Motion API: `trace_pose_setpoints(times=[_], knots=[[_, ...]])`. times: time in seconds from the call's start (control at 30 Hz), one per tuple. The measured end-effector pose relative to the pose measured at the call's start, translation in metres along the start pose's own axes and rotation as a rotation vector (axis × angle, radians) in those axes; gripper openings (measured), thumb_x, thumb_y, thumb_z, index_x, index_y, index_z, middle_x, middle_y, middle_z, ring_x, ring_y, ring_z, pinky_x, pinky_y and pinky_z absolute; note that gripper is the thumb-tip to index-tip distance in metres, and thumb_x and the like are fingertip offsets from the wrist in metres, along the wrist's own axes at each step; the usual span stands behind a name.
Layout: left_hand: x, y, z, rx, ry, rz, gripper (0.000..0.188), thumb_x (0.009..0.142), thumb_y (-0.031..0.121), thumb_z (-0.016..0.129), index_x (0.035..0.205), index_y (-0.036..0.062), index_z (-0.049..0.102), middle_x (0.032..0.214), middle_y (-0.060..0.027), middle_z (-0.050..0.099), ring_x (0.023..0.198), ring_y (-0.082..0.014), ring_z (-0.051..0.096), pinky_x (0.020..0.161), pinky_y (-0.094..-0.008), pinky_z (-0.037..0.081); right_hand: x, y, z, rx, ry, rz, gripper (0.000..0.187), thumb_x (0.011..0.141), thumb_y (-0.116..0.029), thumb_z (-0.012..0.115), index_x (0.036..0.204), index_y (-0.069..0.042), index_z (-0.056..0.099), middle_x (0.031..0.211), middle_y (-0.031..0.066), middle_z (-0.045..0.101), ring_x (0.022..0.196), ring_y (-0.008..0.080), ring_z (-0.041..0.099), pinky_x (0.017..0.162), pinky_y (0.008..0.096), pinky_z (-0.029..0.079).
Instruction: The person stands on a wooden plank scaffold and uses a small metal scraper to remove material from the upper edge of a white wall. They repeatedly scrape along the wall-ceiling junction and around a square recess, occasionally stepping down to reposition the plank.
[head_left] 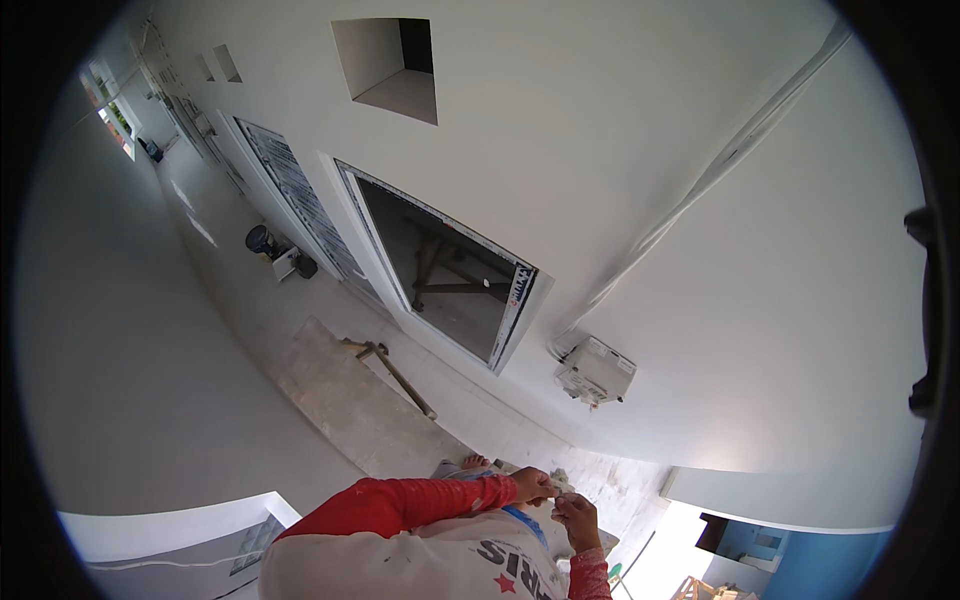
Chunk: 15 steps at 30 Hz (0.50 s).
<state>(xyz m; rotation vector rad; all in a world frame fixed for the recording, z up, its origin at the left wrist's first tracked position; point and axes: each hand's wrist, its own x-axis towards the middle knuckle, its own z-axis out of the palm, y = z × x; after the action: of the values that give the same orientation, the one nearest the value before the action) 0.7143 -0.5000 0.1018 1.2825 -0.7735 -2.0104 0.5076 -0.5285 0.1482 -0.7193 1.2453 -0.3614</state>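
Note:
My left hand (533,486) is in front of my body at the lower middle, its fingers closed in a pinch. Close beside it, my right hand (577,520) is raised with fingers and thumb pressed together. Something small and pale shows between the two sets of fingertips, too small to name. Red sleeves with whitish smears cover both arms. Below my hands is my white shirt (470,560), and a bare foot (474,462) shows past my left forearm.
A broad board (350,410) lies on the floor to the left, with a wooden frame piece (405,385) on it. A white electrical box (597,370) with cables sits on the wall ahead, right of a framed window opening (440,270). Buckets (262,240) stand farther along the corridor.

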Motion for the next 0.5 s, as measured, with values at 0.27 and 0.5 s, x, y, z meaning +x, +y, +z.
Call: trace_pose_setpoints(times=[0.27, 0.5], knots=[[0.006, -0.014, -0.018, -0.157, 0.007, -0.063, 0.029, 0.095, 0.035, 0.074, 0.095, 0.0064, 0.073, 0.079, -0.0018, 0.072, 0.069, -0.0097, 0.066, 0.062, -0.0258, 0.053, 0.009, -0.013, 0.017, -0.121, -0.005, -0.003, 0.013, 0.095, -0.010, 0.071, 0.102, 0.000, 0.068, 0.086, 0.0048, 0.069, 0.071, 0.0145, 0.067, 0.069, 0.0279, 0.057], [0.004, -0.028, -0.010, -0.141, -0.143, -0.131, 0.025, 0.095, 0.025, 0.075, 0.098, 0.0011, 0.071, 0.084, -0.0064, 0.073, 0.070, -0.0125, 0.067, 0.063, -0.0245, 0.052, -0.012, 0.014, 0.014, -0.159, 0.089, 0.016, 0.020, 0.093, -0.017, 0.074, 0.101, 0.001, 0.071, 0.087, 0.0062, 0.071, 0.071, 0.0144, 0.067, 0.065, 0.0270, 0.056]])
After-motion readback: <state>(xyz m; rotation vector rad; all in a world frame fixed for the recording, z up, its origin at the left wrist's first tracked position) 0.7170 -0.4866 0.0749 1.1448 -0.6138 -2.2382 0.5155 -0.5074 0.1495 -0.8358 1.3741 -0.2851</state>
